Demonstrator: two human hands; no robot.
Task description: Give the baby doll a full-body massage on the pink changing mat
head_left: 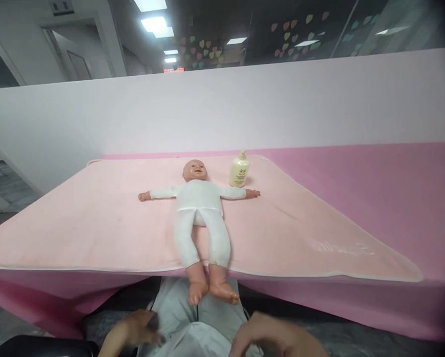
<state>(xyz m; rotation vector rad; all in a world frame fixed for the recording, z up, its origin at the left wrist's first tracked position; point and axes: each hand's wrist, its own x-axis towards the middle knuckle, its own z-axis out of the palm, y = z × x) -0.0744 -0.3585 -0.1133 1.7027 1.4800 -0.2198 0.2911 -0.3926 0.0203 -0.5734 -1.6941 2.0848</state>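
Bare hands low, plastic doll, soft pink mat

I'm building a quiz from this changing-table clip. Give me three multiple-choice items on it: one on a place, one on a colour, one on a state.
1. Where does the bottle stand?
A. Beside the doll's head, above one outstretched arm
B. Between the doll's legs
C. On the floor

2. What colour are the clothes on the doll?
A. Blue
B. White
C. Red

3. What do the left hand and right hand hold?
A. The bottle
B. The doll's feet
C. Nothing

Answers: 1 A, the bottle is upright on the pink mat next to the head. 2 B, top and trousers are both white. 3 C, both hands hang low at the picture's bottom edge, short of the doll's feet, with nothing in them.
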